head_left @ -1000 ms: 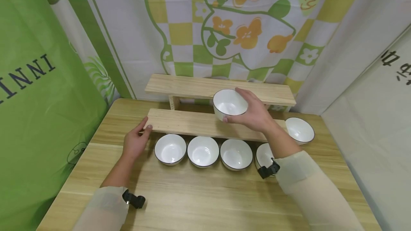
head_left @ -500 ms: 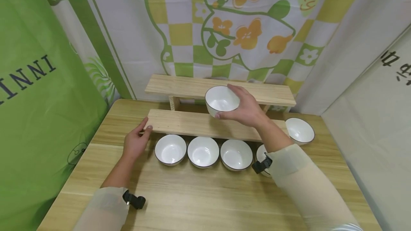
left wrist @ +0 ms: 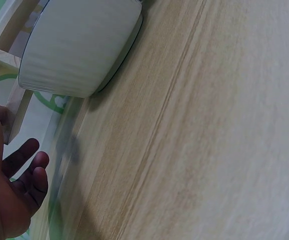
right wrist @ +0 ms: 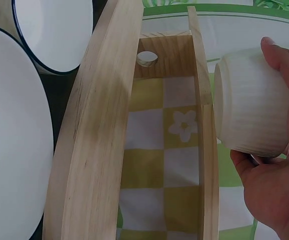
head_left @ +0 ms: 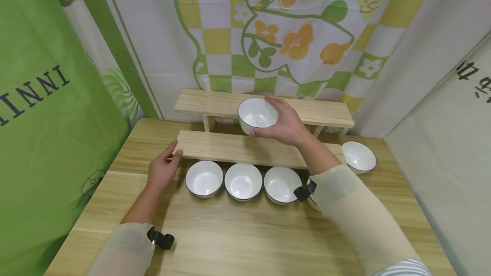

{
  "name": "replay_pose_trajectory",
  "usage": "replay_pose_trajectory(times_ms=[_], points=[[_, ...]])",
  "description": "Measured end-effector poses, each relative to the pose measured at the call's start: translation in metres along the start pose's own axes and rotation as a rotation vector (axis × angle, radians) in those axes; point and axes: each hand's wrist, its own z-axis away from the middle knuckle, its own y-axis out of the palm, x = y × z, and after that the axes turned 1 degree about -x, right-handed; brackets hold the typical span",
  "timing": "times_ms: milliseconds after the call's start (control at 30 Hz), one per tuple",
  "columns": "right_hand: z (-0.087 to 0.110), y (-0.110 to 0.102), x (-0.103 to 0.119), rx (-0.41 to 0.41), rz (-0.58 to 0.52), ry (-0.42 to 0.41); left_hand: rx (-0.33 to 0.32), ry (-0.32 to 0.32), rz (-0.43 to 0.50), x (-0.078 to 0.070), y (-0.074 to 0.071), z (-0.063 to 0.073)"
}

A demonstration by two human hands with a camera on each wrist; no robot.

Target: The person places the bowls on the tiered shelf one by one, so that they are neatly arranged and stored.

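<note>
My right hand (head_left: 281,122) grips a white bowl (head_left: 257,114) with a dark rim, thumb at its near side and fingers on its far side. In the head view the bowl overlaps the front of the upper board (head_left: 318,112) of a two-tier wooden shelf. The right wrist view shows the bowl (right wrist: 252,102) tilted sideways in my hand, beside the shelf's upper board (right wrist: 207,150). My left hand (head_left: 163,169) touches the left end of the lower board (head_left: 215,144) with thumb and forefinger. Its other fingers (left wrist: 22,157) hang loosely below in the left wrist view.
Several similar white bowls, such as this one (head_left: 204,178), stand in a row before the lower board. My right forearm partly covers the rightmost. Another bowl (head_left: 359,156) sits beyond the shelf's right end. A patterned curtain (head_left: 218,41) hangs behind the wooden table (head_left: 230,242).
My right hand has carried the bowl left and slightly away from me, over the shelf. My left hand has stayed at the lower board's end.
</note>
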Motion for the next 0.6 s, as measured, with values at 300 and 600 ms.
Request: replay_pose_trajectory(times_ms=[300, 600], points=[[-0.012, 0.007, 0.008, -0.017, -0.003, -0.025, 0.001, -0.003, -0.01, 0.0, 0.0, 0.0], [-0.025, 0.018, 0.016, -0.036, -0.027, -0.009, 0.003, -0.005, -0.008, -0.002, -0.002, 0.001]])
